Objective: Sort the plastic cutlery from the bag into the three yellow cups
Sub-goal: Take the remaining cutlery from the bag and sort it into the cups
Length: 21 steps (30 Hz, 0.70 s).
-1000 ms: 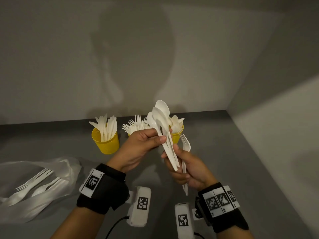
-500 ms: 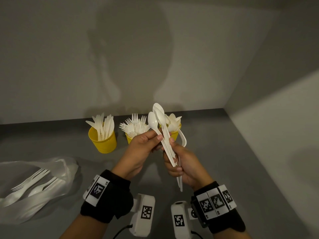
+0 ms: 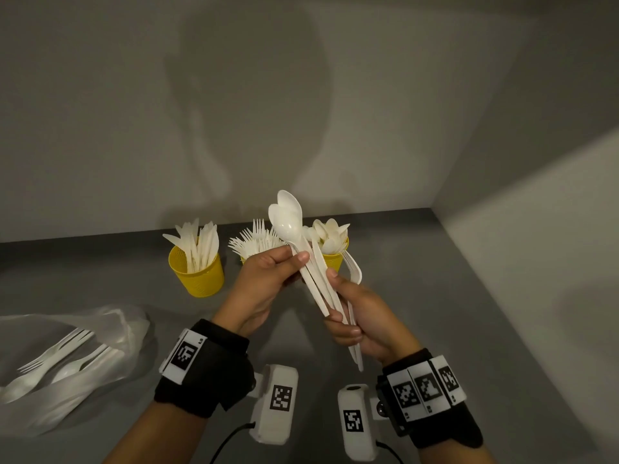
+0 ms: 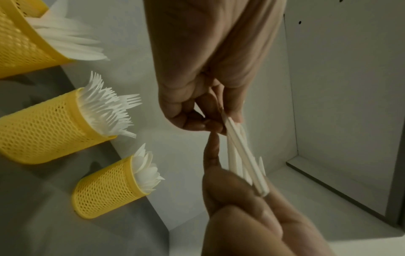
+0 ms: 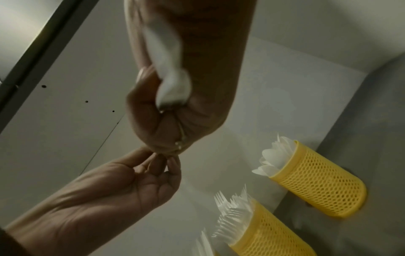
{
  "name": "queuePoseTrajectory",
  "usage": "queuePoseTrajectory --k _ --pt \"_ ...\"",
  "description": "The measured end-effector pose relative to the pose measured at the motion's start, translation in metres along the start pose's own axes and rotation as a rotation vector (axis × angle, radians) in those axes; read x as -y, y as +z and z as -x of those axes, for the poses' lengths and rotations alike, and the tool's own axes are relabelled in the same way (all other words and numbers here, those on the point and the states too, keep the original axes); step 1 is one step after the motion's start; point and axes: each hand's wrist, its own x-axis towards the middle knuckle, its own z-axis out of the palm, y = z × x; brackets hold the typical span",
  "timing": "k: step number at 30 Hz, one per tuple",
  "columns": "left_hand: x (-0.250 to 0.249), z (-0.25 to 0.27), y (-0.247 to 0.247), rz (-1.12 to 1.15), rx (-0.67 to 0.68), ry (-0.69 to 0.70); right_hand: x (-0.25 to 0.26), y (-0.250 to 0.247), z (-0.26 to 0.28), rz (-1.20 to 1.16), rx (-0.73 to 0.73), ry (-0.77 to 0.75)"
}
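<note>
Both grips are closed on one fan of white cutlery held above the bench: right hand wraps the handle ends, left hand pinches the spoons higher on their stems. At least one fork is mixed into the same bundle, its tines pointing right. Risk, judged: pulling the spoons free may drag the fork along, or loosen the right hand's hold so that smooth handles slide out and drop. Nearer, at left, the clear bag still holds forks and other pieces, so sorting is unfinished. Farther back stand the three yellow cups: knife cup, fork cup, spoon cup. All look crowded; a bunch pushed into the spoon cup could snag on standing bowls, tip the light cup, or land a fork among spoons.
</note>
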Motion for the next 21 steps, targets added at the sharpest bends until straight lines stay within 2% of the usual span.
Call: queuePoseTrajectory --k 4,7,11,17,21 --pt "-0.002 -0.012 0.000 -0.029 -0.025 0.006 -0.002 -0.010 0.002 -0.015 -0.072 -0.047" --pt "-0.001 -0.028 0.001 -0.114 -0.033 0.024 -0.003 -0.022 0.005 0.038 -0.250 -0.123" --pt "0.001 -0.060 0.009 -0.333 -0.086 0.142 -0.004 -0.042 0.011 0.150 -0.467 -0.209" --pt "0.008 -0.120 0.028 -0.477 -0.159 0.223 0.004 -0.066 0.020 0.113 -0.507 -0.298" --pt "0.023 -0.157 0.035 -0.592 -0.171 0.176 0.008 -0.079 0.018 0.137 -0.520 -0.291"
